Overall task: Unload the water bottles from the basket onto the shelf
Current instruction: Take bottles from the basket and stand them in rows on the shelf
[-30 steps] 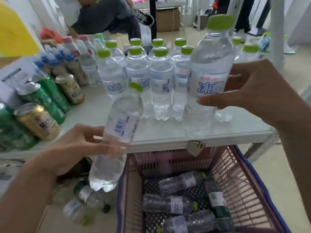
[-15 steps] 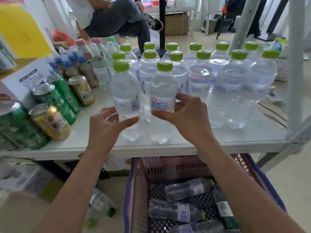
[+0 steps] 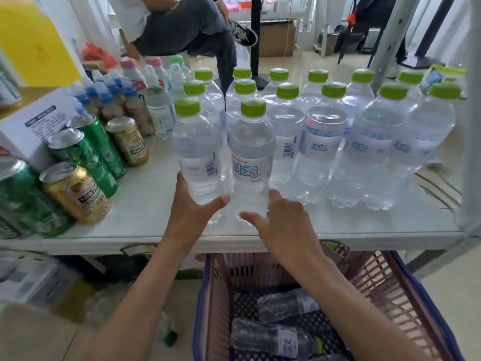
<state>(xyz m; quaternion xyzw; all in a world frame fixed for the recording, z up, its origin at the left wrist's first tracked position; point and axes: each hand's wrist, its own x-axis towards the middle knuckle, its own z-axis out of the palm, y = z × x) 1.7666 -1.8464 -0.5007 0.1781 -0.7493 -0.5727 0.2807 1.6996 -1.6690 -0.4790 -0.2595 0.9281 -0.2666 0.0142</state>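
Note:
Two clear water bottles with green caps stand upright side by side near the front of the white shelf (image 3: 145, 201). My left hand (image 3: 194, 214) grips the lower part of the left bottle (image 3: 196, 152). My right hand (image 3: 282, 222) wraps the base of the right bottle (image 3: 251, 162), thumb across its front. Behind them stand several more green-capped water bottles (image 3: 322, 142) in rows. Below the shelf's front edge sits a pink basket with a blue rim (image 3: 406, 282); several water bottles (image 3: 270, 337) lie in it on their sides.
Green and gold drink cans (image 3: 75, 191) crowd the shelf's left side, with a white box (image 3: 33, 126) and blue-capped bottles behind. A grey shelf post (image 3: 471, 162) rises at the right. A seated person (image 3: 187, 29) is beyond the shelf. A bottle lies on the floor by the basket.
Both hands brought their bottles up and set them upright on the shelf; since half a second ago the hands slid down to the bottles' bases and the view moved closer.

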